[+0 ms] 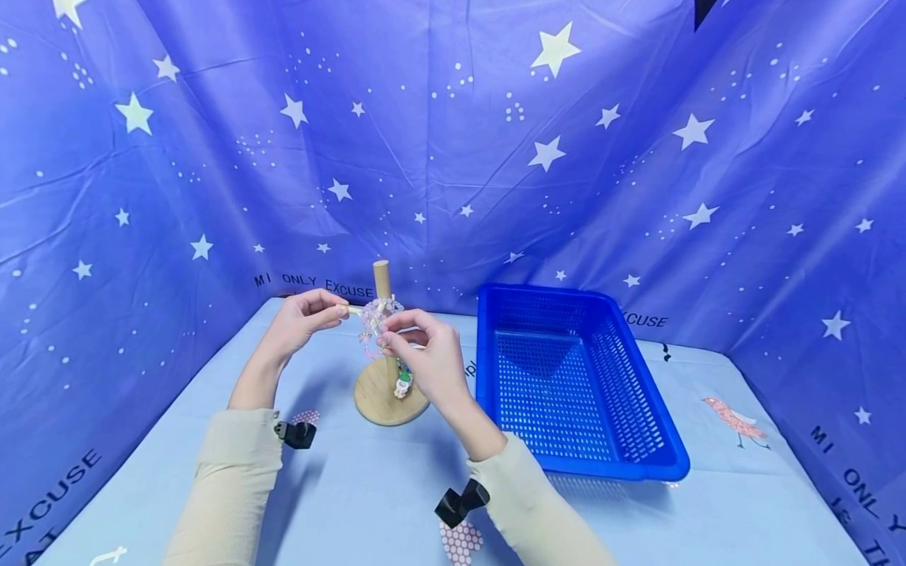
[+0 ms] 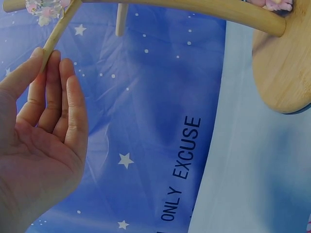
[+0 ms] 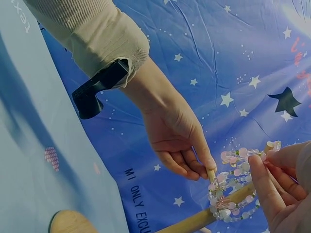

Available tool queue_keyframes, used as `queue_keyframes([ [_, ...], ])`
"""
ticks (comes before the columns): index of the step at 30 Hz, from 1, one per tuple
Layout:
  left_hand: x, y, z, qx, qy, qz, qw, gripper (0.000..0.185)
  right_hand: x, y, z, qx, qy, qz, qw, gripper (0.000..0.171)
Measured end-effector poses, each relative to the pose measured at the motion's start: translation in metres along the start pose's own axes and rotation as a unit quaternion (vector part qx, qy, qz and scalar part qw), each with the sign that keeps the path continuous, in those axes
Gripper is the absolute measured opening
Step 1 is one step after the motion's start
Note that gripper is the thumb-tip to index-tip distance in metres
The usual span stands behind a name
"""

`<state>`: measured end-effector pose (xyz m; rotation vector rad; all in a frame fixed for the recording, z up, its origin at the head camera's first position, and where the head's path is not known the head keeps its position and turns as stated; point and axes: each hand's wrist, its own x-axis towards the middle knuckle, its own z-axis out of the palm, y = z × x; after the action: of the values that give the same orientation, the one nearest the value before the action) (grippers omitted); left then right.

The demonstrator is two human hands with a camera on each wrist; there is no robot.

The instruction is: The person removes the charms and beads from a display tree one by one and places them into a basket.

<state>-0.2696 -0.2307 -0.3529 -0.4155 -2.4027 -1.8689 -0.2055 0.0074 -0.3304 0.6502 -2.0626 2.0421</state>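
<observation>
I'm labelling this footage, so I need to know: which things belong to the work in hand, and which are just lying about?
In the work:
Stand, its peg pinched by the left hand
Beads on the stand, with the right hand pinching some

Seemingly just about:
Basket, touched by neither hand
Curtain behind
Tablecloth

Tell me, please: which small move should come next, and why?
Perhaps the right hand should ease the pinched beads slowly along, with the left hand holding the wooden peg steady: the strands bunch closely about the post, so a quick pull might snag them.
</observation>
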Motion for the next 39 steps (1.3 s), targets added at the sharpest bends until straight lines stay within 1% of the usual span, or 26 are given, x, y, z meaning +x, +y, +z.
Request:
queue_keyframes([
  [10,0.0,0.001,0.0,0.006,0.002,-0.013,0.9999,0.009,-0.004,-0.003,-0.001,-0.014,-0.007,0.003,1.0,0.01],
  [18,0.0,0.002,0.001,0.013,0.002,-0.018,0.9998,0.016,-0.008,-0.007,-0.006,-0.027,-0.004,0.003,1.0,0.01],
  [27,0.0,0.002,0.001,0.006,-0.001,-0.012,0.9999,0.012,-0.009,-0.009,-0.015,-0.045,0.007,0.0,0.999,0.011],
  [35,0.0,0.002,0.001,0.009,0.0,-0.017,0.9998,0.012,-0.009,-0.008,-0.024,-0.039,0.019,-0.031,0.999,0.011],
  [39,-0.001,0.001,0.001,0.009,0.001,-0.016,0.9998,0.014,-0.008,-0.008,-0.028,-0.041,0.025,-0.037,0.998,0.01],
])
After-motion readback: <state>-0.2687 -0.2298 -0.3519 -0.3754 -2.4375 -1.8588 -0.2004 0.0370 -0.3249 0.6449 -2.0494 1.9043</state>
